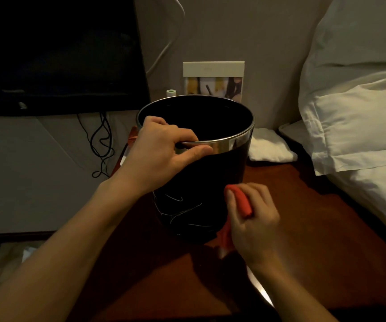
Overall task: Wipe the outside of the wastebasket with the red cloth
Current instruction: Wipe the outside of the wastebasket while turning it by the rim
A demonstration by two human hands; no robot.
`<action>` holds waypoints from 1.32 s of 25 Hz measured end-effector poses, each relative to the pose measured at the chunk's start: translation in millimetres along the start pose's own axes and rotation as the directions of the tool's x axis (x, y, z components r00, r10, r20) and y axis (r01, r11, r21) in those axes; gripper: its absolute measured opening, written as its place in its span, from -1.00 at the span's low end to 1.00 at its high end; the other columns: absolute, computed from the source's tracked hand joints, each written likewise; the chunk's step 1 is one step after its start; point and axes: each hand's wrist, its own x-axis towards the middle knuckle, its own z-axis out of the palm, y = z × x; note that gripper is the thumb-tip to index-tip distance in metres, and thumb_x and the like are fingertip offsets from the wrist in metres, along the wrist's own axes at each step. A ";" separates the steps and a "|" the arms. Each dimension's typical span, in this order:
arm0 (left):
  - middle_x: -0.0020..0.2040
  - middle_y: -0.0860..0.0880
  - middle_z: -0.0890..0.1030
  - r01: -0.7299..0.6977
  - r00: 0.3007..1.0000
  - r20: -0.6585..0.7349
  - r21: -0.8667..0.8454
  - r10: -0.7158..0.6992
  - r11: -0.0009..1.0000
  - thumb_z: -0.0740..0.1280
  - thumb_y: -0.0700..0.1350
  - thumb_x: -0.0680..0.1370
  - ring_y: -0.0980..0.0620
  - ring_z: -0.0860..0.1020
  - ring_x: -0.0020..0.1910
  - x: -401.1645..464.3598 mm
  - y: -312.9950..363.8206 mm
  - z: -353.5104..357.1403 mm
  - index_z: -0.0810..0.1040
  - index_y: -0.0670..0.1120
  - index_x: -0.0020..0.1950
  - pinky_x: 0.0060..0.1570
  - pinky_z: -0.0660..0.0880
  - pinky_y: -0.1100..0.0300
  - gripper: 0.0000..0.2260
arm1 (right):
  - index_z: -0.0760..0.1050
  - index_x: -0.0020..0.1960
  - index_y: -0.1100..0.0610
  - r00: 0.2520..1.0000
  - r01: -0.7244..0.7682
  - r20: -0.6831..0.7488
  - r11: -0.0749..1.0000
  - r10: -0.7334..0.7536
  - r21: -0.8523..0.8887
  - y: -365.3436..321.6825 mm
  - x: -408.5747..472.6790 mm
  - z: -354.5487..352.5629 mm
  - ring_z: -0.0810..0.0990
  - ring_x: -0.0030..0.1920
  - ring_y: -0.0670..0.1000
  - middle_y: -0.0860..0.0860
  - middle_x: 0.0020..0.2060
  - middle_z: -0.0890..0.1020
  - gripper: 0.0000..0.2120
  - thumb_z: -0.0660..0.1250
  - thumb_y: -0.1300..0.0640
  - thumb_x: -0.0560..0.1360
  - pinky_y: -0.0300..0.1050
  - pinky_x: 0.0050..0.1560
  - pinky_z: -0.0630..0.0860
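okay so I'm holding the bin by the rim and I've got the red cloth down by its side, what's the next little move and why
Probably sweep the red cloth across the lower wall of the wastebasket. Your right hand grips the cloth bunched beside that wall, where pale streaks show near the base, and your left hand grips the metal rim, so the bin should stay steady on the table.

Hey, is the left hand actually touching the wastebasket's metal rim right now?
Touching. The head view shows the left hand gripping the wastebasket rim, fingers hooked inside, thumb pressed on the chrome band outside.

Bedroom: pillows (359, 117), bedside table (303, 252)
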 end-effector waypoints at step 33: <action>-0.24 0.11 0.62 -0.052 0.998 -0.012 0.198 0.055 0.979 0.16 0.23 0.56 0.15 0.50 -0.22 -10.2 26.5 0.6 0.62 0.02 -0.11 0.14 0.32 0.08 -0.63 | 0.63 0.08 0.23 0.999 -0.001 -0.044 0.999 0.002 0.039 -14.3 4.7 -24.2 0.52 0.00 -0.24 0.00 0.00 0.57 -0.78 0.34 0.10 0.57 -0.48 0.04 0.38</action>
